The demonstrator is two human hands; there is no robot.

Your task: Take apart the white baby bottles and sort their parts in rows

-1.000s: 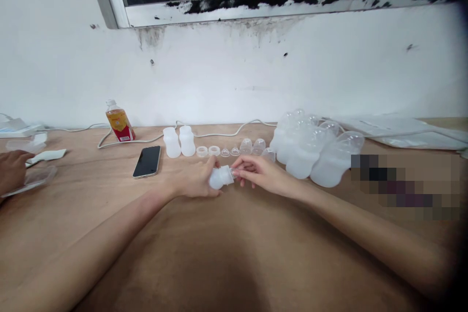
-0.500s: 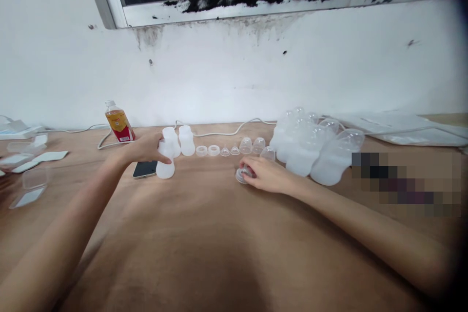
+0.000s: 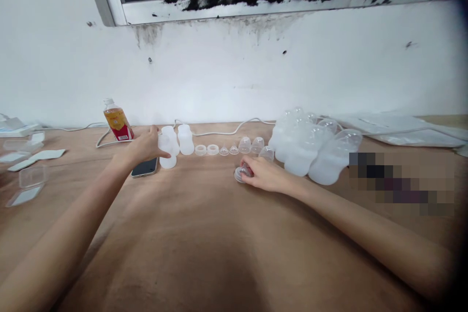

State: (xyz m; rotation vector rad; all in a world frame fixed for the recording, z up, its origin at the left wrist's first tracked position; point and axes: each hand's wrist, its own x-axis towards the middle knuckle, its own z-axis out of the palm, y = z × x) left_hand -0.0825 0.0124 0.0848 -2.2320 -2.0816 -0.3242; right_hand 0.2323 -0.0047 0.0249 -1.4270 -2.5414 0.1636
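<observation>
On the left, my left hand is closed around a frosted white baby bottle, thumb on the near side. Two similar bottles stand close behind it, one of them a waisted bottle. My right hand pinches a clear bottle nipple in a ring collar low over the table; the fingers hide part of it. Between the hands runs a row: two white ring collars, two clear nipples and clear dome caps, the nearest cap partly behind my right hand.
Several capped bottles lie piled at the right, beside a plastic bag. A phone lies under my left wrist. Behind stand a drink bottle and a white cable. Clear plastic boxes lie far left.
My left hand has shifted the baby bottle slightly back and right, closer to the other two. My right hand stays at nearly the same spot with the nipple and collar.
</observation>
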